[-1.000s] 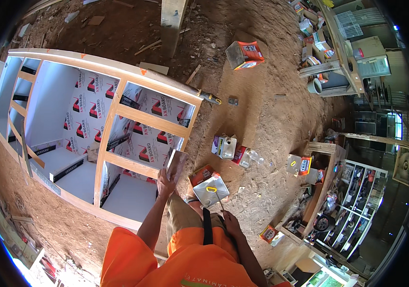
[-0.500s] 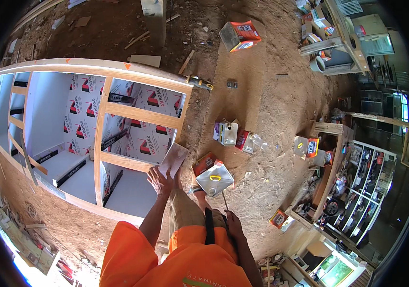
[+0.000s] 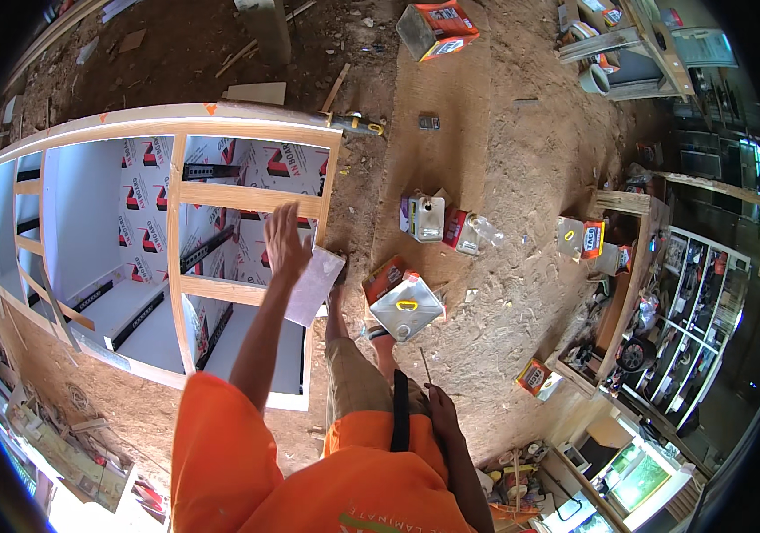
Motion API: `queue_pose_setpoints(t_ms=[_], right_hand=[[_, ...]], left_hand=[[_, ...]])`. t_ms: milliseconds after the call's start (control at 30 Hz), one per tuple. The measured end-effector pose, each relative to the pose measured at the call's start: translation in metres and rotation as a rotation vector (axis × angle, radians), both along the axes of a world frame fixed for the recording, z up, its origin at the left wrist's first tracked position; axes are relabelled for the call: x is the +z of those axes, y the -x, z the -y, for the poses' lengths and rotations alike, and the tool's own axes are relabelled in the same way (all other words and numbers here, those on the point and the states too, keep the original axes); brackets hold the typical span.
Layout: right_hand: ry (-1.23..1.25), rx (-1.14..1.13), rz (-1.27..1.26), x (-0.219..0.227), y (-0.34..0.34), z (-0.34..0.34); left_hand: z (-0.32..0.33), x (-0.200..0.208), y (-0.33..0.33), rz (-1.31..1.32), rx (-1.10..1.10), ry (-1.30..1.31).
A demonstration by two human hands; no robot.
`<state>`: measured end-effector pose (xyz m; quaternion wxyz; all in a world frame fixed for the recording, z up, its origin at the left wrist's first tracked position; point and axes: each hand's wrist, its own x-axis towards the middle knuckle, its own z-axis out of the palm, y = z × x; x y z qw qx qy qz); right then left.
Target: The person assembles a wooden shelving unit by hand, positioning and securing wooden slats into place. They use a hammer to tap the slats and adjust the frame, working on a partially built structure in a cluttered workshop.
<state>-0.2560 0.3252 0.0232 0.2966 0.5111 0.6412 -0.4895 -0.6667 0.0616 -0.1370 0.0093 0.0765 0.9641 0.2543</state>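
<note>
Head view, looking down past an orange shirt (image 3: pixel 309 471) onto a sawdust-covered dirt floor (image 3: pixel 522 160).

Left hand (image 3: pixel 284 242): raised over the cabinet, fingers spread and extended, thumb side pinching the upper edge of a flat grey rectangular sheet of sandpaper-like material (image 3: pixel 313 286). Sheet hangs tilted below the palm, over the right-hand vertical rail of the frame.

Right hand (image 3: pixel 440 410): low beside the hip, fingers curled around a thin stick-like item (image 3: pixel 423 364); kind of item too small to tell.

Large light-wood cabinet frame with white inner panels (image 3: pixel 176 231): lying on its back on the floor, open face up, divided by wooden rails into several compartments; red-and-black printed protective film on the back panels; dark drawer slides on the inner walls.

Square silver metal can with a yellow handle and round cap (image 3: pixel 405 307): on the floor just right of the frame, close to the feet. Red carton (image 3: pixel 386 275) touching its upper left side.

Second silver metal can (image 3: pixel 424 218) farther out, with a red tin (image 3: pixel 456 229) just beside it. Open red-and-silver box (image 3: pixel 436 27) near the top edge. Cluttered wooden shelving (image 3: pixel 655 293) along the right.
</note>
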Motion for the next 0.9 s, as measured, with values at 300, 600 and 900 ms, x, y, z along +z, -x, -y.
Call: queue_pose_setpoints(t_ms=[300, 600, 900], right_hand=[[0.027, -0.022, -0.043, -0.012, -0.015, 0.008], [0.062, -0.07, -0.043, -0.018, -0.008, 0.014], [-0.037, 0.143, -0.014, -0.014, 0.017, 0.008]], left_hand=[[0.002, -0.026, 0.082, 0.157, -0.529, -0.104], [0.008, -0.03, 0.082, 0.096, -0.638, -0.007], [0.055, -0.023, 0.102, 0.039, -0.68, 0.036]])
